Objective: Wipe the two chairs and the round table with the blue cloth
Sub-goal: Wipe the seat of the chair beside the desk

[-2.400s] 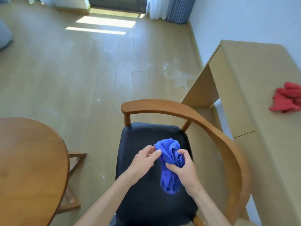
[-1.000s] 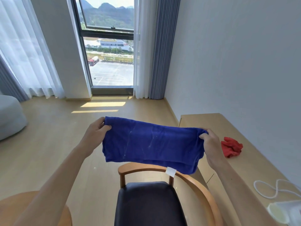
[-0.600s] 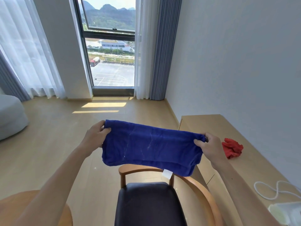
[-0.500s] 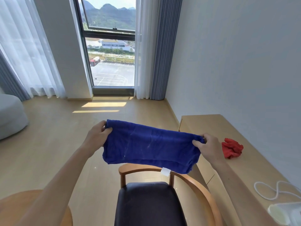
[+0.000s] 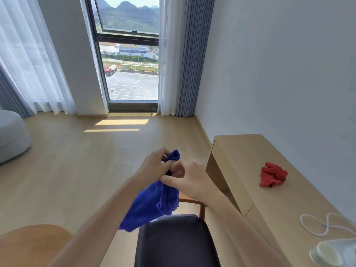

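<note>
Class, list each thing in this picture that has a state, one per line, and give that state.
blue cloth: bunched, held in the air by both hands, hanging over the chair
left hand: grips the cloth
right hand: pinches the cloth
chair: seat bare
red cloth: crumpled on the sideboard
curtains: drawn aside

Wooden desk, red cloth, white cable

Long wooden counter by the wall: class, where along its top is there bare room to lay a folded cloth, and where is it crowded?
The long counter is bare from its far end up to the red cloth, and again between that cloth and the white cord. The near end is crowded: the cord and a white container sit there.
</note>
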### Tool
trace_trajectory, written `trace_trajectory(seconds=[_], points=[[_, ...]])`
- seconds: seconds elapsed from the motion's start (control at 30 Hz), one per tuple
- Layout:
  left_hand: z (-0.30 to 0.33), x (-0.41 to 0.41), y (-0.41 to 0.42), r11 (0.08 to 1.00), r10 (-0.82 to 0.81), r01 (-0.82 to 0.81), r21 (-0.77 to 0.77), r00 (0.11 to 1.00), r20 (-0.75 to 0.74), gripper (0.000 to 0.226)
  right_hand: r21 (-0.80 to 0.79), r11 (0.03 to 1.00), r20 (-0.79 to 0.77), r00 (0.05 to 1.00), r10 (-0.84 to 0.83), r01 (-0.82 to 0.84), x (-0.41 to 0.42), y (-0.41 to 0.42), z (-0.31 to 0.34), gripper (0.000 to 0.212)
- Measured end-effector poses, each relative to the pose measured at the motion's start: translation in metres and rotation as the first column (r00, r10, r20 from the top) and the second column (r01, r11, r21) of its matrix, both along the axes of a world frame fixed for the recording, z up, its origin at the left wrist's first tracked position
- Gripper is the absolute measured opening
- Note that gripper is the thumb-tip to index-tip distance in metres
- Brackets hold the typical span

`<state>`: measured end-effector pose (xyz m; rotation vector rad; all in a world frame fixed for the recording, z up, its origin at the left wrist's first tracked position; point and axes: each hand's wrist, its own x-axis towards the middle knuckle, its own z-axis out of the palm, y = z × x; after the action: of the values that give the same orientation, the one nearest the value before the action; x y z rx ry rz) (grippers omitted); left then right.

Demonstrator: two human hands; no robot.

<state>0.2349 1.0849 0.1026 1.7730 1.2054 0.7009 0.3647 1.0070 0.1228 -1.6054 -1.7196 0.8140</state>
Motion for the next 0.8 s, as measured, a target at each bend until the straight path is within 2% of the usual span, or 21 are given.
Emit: trace_trajectory(seconds=[0.13,0.23,0.33,0.43,0.53,0.67,0.73,0.8], points=[[0.005,-0.009,0.001,0.981,0.077,-0.043,-0.188,0.98,0.181,0.008,0.028,0.999,0.084,0.996,-0.024,0.021,-0.006,0.006,-0.003,0.035],[0.007,-0.011,0.0,0.96,0.137,-0.067,-0.273,0.96,0.244,0.015,0.009,0.998,0.132,0.989,-0.064,0.064,-0.007,0.011,-0.009,0.046],[0.006,-0.009,-0.001,0.945,0.132,-0.034,-0.324,0.949,0.285,0.018,0.004,0.999,0.125,0.991,-0.053,0.053,-0.006,0.013,-0.013,0.041],[0.005,-0.006,-0.004,0.923,0.082,0.088,-0.376,0.906,0.415,0.022,0.006,0.997,0.041,0.996,-0.082,0.082,0.005,0.016,-0.012,0.032],[0.003,-0.001,-0.005,0.919,0.047,0.156,-0.363,0.869,0.493,0.034,-0.021,0.985,-0.14,0.975,-0.174,0.173,0.021,0.019,-0.009,0.028],[-0.003,0.012,-0.007,0.922,-0.03,0.215,-0.322,0.869,0.494,0.049,-0.085,0.935,-0.399,0.848,-0.348,0.343,0.031,0.023,-0.01,0.026],[-0.005,0.018,-0.009,0.952,-0.117,0.22,-0.212,0.904,0.411,0.05,-0.103,0.904,-0.443,0.795,-0.414,0.414,0.033,0.025,-0.012,0.023],[-0.009,0.022,-0.011,0.986,-0.165,0.169,0.0,0.965,0.203,0.052,-0.125,0.883,-0.491,0.744,-0.452,0.453,0.033,0.026,-0.015,0.023]])
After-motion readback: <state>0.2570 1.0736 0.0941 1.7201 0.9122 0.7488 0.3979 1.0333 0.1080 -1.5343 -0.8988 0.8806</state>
